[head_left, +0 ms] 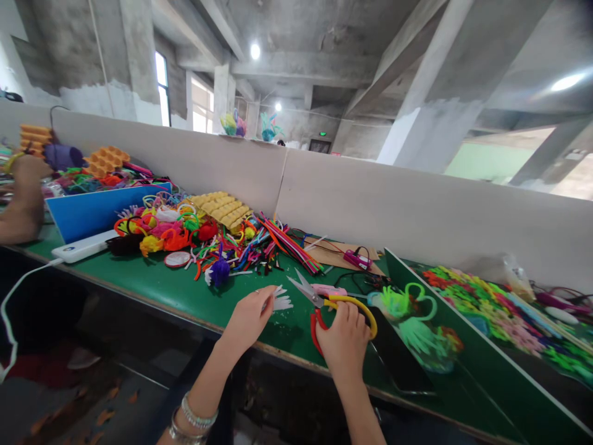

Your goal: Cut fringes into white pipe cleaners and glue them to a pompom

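Note:
Between the closed fingers of my left hand [251, 315] is a bundle of short white fuzzy strips [282, 300], like cut pipe cleaners, their ends fanned out to the right. My right hand [346, 342] grips a pair of scissors [311, 293] by its red and yellow handles. The blades stand apart and point up and left, a little away from the strips. White scraps lie on the green tabletop [278, 330] under the strips. Beyond the scissors' handles rests a pink tool [330, 290], partly hidden.
A heap of colourful pipe-cleaner pieces [171, 230] covers the left, beside a white power strip [88, 246] and blue divider [104, 211]. At right lie a dark phone-like slab [401, 358], green fuzzy figures [424, 340] and a green divider [482, 364]. Another person's arm [25, 198] shows far left.

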{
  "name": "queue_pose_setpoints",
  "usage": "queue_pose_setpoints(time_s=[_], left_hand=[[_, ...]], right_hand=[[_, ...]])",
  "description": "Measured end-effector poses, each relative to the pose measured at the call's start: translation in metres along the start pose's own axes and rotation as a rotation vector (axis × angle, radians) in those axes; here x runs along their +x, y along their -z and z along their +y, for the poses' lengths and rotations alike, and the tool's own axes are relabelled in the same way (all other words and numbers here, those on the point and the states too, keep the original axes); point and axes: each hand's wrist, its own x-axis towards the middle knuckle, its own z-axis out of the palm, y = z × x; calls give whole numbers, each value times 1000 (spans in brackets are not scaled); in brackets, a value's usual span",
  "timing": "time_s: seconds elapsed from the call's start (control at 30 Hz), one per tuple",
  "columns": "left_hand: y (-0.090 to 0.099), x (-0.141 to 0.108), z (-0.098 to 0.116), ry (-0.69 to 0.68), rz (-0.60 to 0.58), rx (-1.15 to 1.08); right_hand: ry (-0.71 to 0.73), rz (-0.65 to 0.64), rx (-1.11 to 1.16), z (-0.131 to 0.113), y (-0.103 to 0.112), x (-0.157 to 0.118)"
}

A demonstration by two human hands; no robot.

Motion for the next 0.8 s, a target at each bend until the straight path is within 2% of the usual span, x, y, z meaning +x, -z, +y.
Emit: queue_pose_setpoints(time_s=[0.1,0.2,0.3,0.37,0.6,0.8], left_hand=[[1,1,0,18,-12,-58],[2,2,3,37,-30,-135],[4,3,6,66,-50,-234],[6,3,8,77,-74,-286],[3,4,5,100,-103,-425],[4,4,6,147,-130,-539]], right_hand=[[-2,28,16,2,0,1],[17,56,199,3,-5,3],[115,-19,438,1,-8,3],[163,-86,514,-2,-7,3],[152,-125,554,-8,0,1],[117,-99,557,-4,-7,3]])
